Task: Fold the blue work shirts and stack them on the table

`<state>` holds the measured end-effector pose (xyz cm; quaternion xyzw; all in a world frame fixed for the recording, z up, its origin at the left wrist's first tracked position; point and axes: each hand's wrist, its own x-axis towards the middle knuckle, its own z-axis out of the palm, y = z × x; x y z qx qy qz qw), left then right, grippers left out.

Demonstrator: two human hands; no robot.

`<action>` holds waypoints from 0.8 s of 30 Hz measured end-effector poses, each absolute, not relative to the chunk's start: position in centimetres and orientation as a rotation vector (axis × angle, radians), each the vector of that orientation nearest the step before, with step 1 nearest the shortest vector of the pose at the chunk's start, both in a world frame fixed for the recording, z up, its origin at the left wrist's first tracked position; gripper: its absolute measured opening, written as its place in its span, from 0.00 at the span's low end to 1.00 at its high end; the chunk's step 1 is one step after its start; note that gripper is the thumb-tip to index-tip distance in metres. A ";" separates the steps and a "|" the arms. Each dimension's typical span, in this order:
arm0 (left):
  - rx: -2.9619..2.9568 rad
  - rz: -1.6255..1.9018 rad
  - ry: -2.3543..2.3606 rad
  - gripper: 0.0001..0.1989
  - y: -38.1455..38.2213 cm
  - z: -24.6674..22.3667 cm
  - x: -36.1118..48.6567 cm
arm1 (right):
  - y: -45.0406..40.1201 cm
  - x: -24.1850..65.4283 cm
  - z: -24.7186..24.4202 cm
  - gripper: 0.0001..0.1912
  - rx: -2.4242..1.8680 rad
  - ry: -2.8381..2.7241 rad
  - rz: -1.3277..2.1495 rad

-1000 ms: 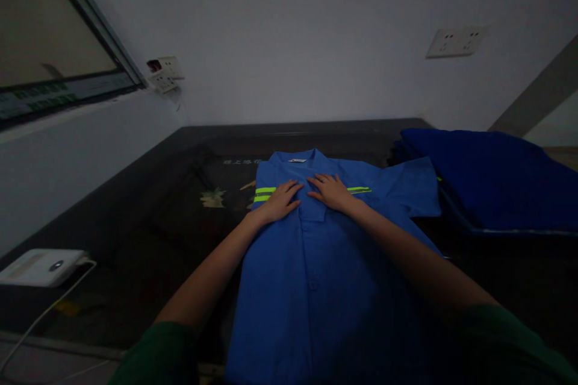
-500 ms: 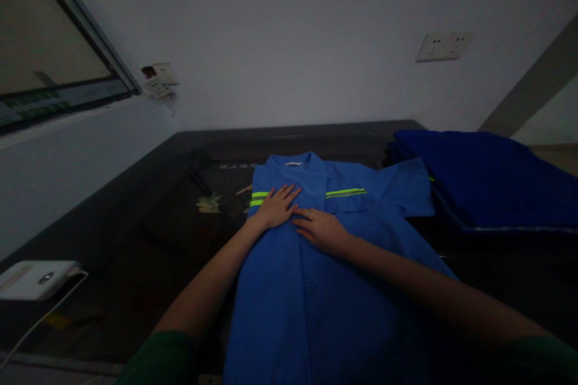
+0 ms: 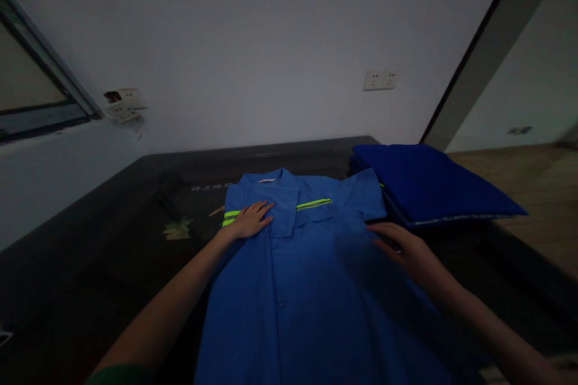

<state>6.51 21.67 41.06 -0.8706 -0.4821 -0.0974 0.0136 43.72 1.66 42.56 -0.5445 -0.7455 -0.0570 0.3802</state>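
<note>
A blue short-sleeved work shirt (image 3: 316,276) with yellow-green reflective stripes lies front up, its collar toward the wall. My left hand (image 3: 250,220) rests flat on its chest beside the collar, fingers stretched out. My right hand (image 3: 404,246) is over the shirt's right side, just below the spread sleeve (image 3: 368,192). Its fingers are apart and point left, with nothing between them. The shirt's left sleeve does not show; that side appears folded in.
A stack of darker blue cloth (image 3: 428,183) lies at the right, close to the sleeve. The dark table (image 3: 135,240) has a raised rim along the white wall. Sockets (image 3: 379,79) are set in the wall. A wooden floor (image 3: 537,186) shows at the far right.
My right hand has left the shirt's middle and moved right, toward the sleeve. My left hand stays on the chest. The view has turned to the right.
</note>
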 end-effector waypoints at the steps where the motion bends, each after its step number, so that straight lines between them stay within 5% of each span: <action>1: -2.710 -0.276 -1.512 0.28 21.8 41.9 6.7 | -0.3 45.4 42.2 0.19 -1.454 -1.809 -0.076; 9: -2.528 -0.444 -1.355 0.19 20.0 48.2 17.1 | -14.3 49.2 33.9 0.28 -1.747 -1.214 0.359; 18: -2.687 -0.552 -0.969 0.27 13.0 45.5 36.2 | -15.4 46.4 26.2 0.22 -1.520 -1.218 0.549; 24: -2.697 -0.726 -1.088 0.20 13.3 44.7 38.9 | -15.9 44.9 22.7 0.21 -1.443 -1.102 0.424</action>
